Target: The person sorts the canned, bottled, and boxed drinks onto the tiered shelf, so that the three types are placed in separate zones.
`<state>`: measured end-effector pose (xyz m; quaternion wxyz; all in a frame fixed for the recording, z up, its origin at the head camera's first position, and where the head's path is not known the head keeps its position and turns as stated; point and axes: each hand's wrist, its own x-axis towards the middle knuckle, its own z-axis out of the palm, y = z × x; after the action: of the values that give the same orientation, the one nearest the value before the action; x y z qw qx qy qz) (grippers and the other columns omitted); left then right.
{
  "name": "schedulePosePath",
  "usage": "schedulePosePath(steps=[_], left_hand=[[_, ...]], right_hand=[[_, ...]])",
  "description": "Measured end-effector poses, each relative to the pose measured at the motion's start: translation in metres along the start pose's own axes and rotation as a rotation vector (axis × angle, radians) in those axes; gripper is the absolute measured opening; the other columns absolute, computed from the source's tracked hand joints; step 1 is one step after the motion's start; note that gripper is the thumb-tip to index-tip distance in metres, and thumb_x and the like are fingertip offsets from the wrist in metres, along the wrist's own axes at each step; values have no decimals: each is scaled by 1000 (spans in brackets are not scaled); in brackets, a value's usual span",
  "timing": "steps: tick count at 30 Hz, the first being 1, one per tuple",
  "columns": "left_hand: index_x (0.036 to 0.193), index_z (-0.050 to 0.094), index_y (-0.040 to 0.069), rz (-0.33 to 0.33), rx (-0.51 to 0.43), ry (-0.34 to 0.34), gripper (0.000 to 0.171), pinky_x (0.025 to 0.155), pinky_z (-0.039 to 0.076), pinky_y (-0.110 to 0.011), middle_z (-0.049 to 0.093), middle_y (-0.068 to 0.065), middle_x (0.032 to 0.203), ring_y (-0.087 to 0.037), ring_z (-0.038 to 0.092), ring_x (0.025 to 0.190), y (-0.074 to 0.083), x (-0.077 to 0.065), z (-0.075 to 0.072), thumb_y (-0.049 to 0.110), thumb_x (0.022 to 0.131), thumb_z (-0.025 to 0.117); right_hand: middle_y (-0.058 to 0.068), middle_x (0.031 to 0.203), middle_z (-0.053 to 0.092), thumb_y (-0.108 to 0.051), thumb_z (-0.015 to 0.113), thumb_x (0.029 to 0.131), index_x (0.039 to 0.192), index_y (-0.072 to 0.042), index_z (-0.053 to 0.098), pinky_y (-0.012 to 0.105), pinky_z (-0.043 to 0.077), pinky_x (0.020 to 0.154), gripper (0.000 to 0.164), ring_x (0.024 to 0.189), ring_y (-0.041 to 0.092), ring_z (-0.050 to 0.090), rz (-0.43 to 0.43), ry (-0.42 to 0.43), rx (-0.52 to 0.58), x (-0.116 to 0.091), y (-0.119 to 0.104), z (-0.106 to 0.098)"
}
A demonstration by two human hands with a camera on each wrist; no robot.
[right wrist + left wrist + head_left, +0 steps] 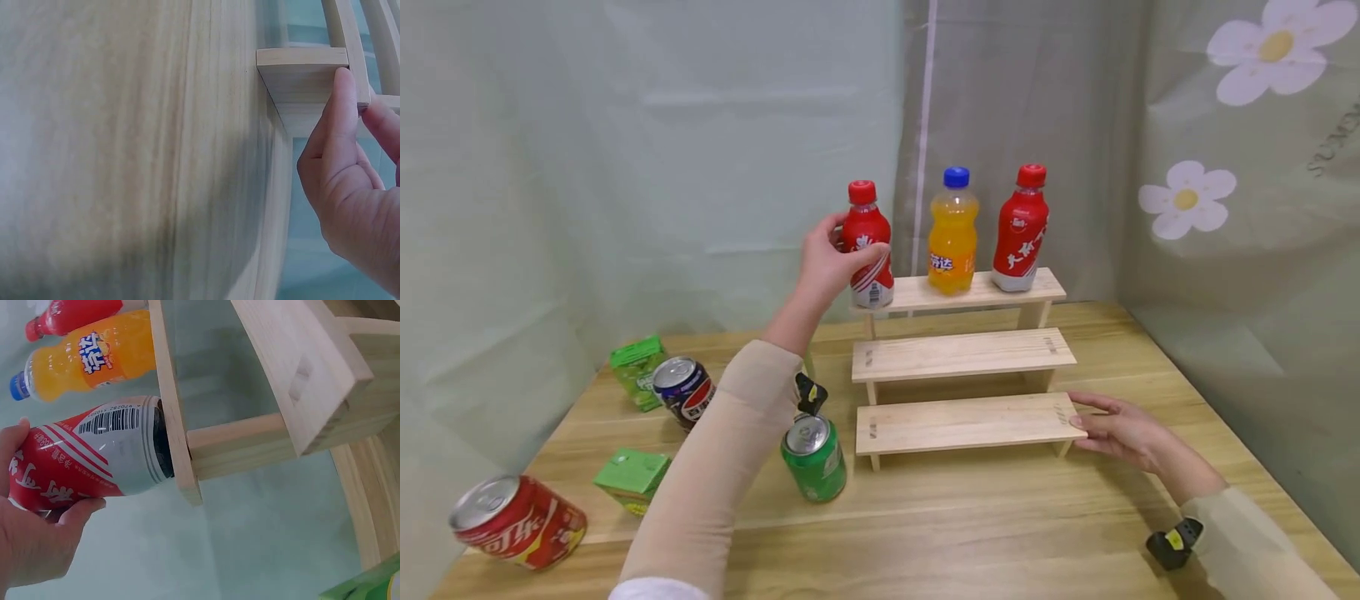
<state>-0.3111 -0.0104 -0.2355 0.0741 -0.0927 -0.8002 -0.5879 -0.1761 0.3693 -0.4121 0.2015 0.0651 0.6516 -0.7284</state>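
From where I stand, the closest thing to the left hand's fingers is the red bottle (868, 223) itself: the left hand (831, 262) is curled round its body, thumb across the side facing the person, fingers spread only as wide as the bottle. Its long axis runs close to upright, red cap above the fingers, base below them at the left end of the top board (912, 292); whether it bears its full weight there, I can't tell. Just right of those fingers stands the orange bottle (953, 237), and past it the 2nd red bottle (1021, 237), both upright. Below the fingers come the middle board (962, 354) and the lowest board (962, 423). Well apart, low to the right, the right hand (1123, 433) pinches the lowest board's right end, its fingers narrow, 1 under the wood. Farther below and left of the left fingers are 3 cans, the green can (816, 462) nearest the boards, and 2 green cartons (632, 479).
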Motion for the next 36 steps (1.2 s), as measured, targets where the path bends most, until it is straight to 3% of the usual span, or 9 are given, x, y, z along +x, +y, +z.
schedulePosePath(steps=[9,23,25,30,36], left_hand=[[143,38,15,-12,-31,-29,71,98,49,-37,51,-7,136,-22,50,120,4,6,13,26,83,74],[142,39,15,8,-22,31,70,98,49,-35,51,-6,136,-21,51,121,11,7,28,26,83,74],[142,39,15,13,-27,42,69,97,49,-35,51,-6,136,-21,51,120,10,8,31,26,83,74],[142,40,15,21,-33,53,69,97,49,-35,51,-6,136,-22,51,120,6,8,38,26,83,74],[143,37,15,-6,-28,26,74,100,47,-36,50,-8,137,-22,49,122,3,9,29,26,81,76]], right_hand=[[4,99,63,-5,60,92,147,-7,34,28,56,80,61,89,14,66,-11,-15,-3,-2,-4,0],[5,102,61,-5,60,92,144,-12,40,29,56,81,56,89,15,66,-2,-19,17,-2,-4,-2],[5,102,61,-6,61,91,138,-18,47,29,56,81,51,90,15,66,1,-22,25,-3,-3,-4],[5,101,62,-6,63,90,108,-33,63,29,56,81,32,89,15,66,-2,-54,60,-6,-1,-7],[4,101,62,-5,62,91,100,-34,65,28,56,81,31,89,15,66,2,-72,72,-3,-2,-5]])
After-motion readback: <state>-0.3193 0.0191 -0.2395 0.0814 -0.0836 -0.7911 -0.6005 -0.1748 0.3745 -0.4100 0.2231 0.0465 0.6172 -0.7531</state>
